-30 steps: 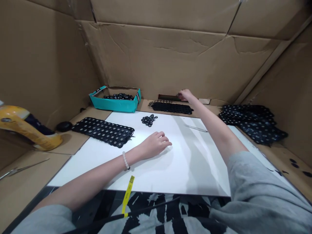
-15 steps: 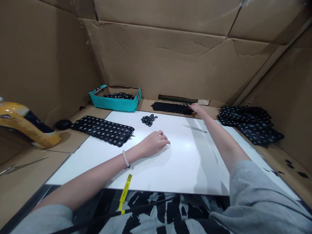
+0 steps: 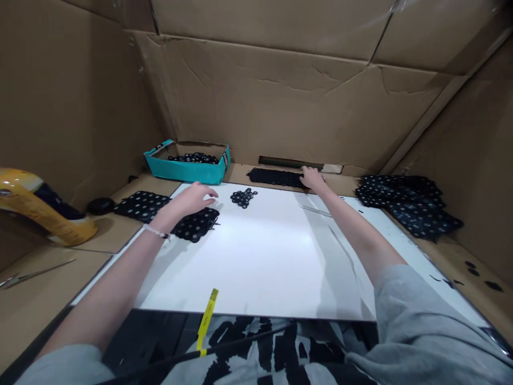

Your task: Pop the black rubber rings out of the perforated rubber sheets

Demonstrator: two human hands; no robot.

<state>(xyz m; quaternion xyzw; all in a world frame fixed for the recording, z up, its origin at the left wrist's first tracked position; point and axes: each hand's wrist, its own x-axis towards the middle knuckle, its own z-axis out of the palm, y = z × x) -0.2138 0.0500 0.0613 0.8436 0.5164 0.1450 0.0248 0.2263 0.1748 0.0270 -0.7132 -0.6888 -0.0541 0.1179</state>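
Note:
My left hand [image 3: 193, 199] hovers over a black sheet with rows of round pale discs [image 3: 196, 224], fingers loosely apart and nothing visible in them. The hand and wrist cover the middle of that sheet. Just right of its fingertips lies a small pile of black rings [image 3: 242, 198] on the white board [image 3: 256, 262]. At the back, my right hand [image 3: 312, 178] bends its fingers around the right end of a stack of black mesh strips [image 3: 274, 177]; the fingertips are partly hidden. Tweezers [image 3: 316, 210] lie near my right forearm.
A teal box [image 3: 188, 170] with black rings stands at the back left. Black dotted sheets [image 3: 409, 203] are heaped on the right. A yellow bottle [image 3: 52, 208], a round black object [image 3: 101, 206] and scissors [image 3: 36, 272] lie left. Cardboard walls [image 3: 260, 101] enclose the sides and back.
My left hand has lifted off the board and moved up-left over the dotted sheet. My right hand drew a loose mesh piece rightward onto the strip stack, then shifted slightly left along it.

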